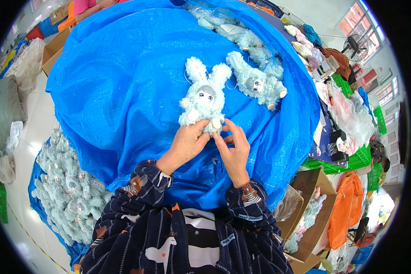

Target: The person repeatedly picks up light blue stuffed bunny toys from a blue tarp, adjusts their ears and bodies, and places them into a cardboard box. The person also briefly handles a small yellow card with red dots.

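A pale mint plush bunny doll (204, 98) with long ears and a blue-eyed face lies face up on the blue tarp (123, 91). My left hand (187, 144) grips its lower edge, fingers closed by one foot. At the other foot, the thumb and forefinger of my right hand (234, 150) pinch the doll's bottom; whether they hold anything finer there is too small to tell. A second bunny doll (257, 84) rests tilted on its side to the right, apart from both hands. Thin pale loops show beside the ears of the dolls.
More mint plush dolls (255, 50) line the tarp's far right edge. A large heap of plush dolls (71, 192) fills the lower left. On the right stand an open cardboard box (317, 194), an orange cloth (345, 210) and a green crate (360, 157). Someone's arm (93, 10) shows far left.
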Demonstrator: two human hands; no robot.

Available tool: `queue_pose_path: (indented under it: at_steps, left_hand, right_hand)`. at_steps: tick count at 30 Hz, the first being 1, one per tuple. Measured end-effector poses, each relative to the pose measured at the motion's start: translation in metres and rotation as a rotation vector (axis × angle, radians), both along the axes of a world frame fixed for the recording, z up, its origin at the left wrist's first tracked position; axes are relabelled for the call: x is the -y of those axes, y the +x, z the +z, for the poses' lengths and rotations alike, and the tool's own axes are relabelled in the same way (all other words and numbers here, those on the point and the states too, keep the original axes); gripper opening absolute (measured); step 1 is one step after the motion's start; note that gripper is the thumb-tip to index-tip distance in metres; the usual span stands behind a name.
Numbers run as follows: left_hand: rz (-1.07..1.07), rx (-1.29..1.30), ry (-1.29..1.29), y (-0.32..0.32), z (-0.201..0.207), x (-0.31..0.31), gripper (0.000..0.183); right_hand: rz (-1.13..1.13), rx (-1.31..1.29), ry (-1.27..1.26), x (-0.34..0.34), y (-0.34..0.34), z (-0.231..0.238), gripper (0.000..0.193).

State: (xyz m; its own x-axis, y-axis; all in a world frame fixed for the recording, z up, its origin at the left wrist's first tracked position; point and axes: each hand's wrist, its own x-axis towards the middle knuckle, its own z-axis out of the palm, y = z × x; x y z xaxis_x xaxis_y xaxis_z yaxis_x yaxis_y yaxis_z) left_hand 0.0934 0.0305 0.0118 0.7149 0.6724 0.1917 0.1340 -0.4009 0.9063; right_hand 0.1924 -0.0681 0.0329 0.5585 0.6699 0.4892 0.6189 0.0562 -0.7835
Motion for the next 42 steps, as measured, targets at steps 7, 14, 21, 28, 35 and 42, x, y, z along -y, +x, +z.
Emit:
queue_pose_path:
  at_steps: [7, 14, 21, 28, 35, 42]
  left_hand:
    - [-0.049, -0.031, 0.018, -0.002, 0.010, 0.001, 0.027]
    - [-0.215, -0.028, -0.106, -0.009, 0.013, -0.008, 0.032]
    - [-0.198, -0.071, -0.144, -0.011, 0.021, -0.005, 0.030]
    - [-0.065, 0.057, 0.278, -0.004, -0.004, -0.002, 0.029]
    - [-0.053, 0.057, 0.348, -0.006, -0.014, -0.003, 0.027]
    - [-0.067, 0.106, 0.255, -0.006, -0.022, -0.007, 0.027]
  right_hand:
    - [0.021, 0.137, -0.081, -0.009, 0.007, -0.007, 0.024]
    - [0.192, -0.141, -0.165, -0.010, 0.020, -0.015, 0.025]
    - [0.389, -0.716, -0.244, 0.001, 0.032, -0.004, 0.029]
    - [0.236, -0.437, -0.149, -0.004, 0.020, -0.013, 0.020]
    - [0.288, -0.766, -0.163, -0.004, 0.023, -0.019, 0.019]
    - [0.357, -1.058, -0.155, -0.005, 0.026, -0.019, 0.018]
